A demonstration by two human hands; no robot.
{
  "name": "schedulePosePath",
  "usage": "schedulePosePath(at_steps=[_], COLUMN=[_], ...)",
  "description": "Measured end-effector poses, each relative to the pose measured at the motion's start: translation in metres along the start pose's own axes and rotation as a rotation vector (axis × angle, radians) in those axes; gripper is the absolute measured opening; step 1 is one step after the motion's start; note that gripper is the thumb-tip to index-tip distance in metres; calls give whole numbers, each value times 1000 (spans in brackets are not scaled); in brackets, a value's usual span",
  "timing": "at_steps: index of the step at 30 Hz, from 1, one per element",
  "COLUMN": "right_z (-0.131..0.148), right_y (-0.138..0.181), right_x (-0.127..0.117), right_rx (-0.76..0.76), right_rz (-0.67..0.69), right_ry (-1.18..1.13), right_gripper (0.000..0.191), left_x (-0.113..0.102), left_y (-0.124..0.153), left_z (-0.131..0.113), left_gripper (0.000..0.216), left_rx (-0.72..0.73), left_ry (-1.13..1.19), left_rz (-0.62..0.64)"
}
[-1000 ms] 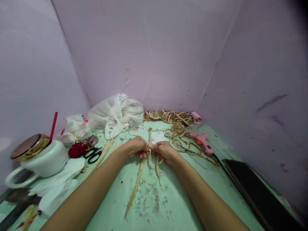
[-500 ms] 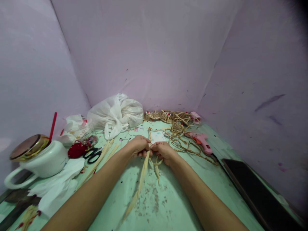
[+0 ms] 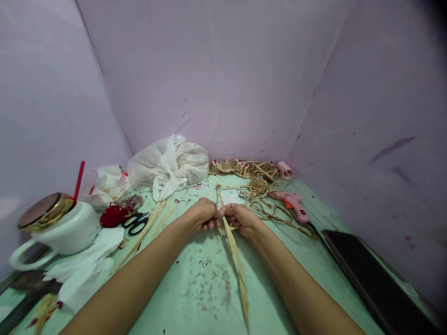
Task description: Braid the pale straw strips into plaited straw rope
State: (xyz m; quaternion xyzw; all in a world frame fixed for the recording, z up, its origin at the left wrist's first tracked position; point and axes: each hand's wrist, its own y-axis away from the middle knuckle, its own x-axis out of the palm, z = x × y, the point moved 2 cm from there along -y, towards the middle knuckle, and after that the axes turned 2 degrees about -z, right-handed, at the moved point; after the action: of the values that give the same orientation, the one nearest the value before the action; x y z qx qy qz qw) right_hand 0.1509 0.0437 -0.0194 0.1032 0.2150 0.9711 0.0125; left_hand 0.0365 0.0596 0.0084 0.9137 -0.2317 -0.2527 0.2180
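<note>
My left hand [image 3: 202, 215] and my right hand [image 3: 239, 217] meet at the middle of the green table [image 3: 209, 298], fingers pinched together on a braid of pale straw strips [image 3: 220, 200]. The braided part runs away from my hands toward the back. One long loose straw strip [image 3: 237, 267] trails from my fingers toward me, slanting to the right. Shorter strip ends stick out under my right hand.
Left: a white mug with a gold lid [image 3: 52, 228], white tissue [image 3: 87, 265], black scissors [image 3: 137, 222], a red yarn ball [image 3: 112, 215], plastic bags [image 3: 167, 167]. Back: a pile of braided straw cord [image 3: 256, 179], a pink glue gun [image 3: 293, 204]. Right: a dark tablet [image 3: 370, 274].
The long loose strip has swung from my lower left across to my lower right. Both hands stayed pinched together at the same spot.
</note>
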Motion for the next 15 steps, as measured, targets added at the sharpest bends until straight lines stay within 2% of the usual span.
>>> schedulePosePath(at_steps=[2,5,8,12,15], right_z=[1,1,1,-1,-3], right_y=[1,4,6,4,1], right_x=[0,2,3,2,1], right_rx=[-2,19,36,11,-6], right_rz=[30,31,22,-3,-7], right_ry=[-13,22,38,63,79], right_gripper=[6,7,10,8,7], left_x=[-3,-9,-13,-12,-10], left_y=[-1,-3,-7,-16,-20], left_z=[2,2,2,7,12], left_gripper=[39,38,33,11,6], left_rx=[-5,1,10,-61,-111], left_ry=[-12,-9,112,385,443], left_rz=[4,-71,-94,72,183])
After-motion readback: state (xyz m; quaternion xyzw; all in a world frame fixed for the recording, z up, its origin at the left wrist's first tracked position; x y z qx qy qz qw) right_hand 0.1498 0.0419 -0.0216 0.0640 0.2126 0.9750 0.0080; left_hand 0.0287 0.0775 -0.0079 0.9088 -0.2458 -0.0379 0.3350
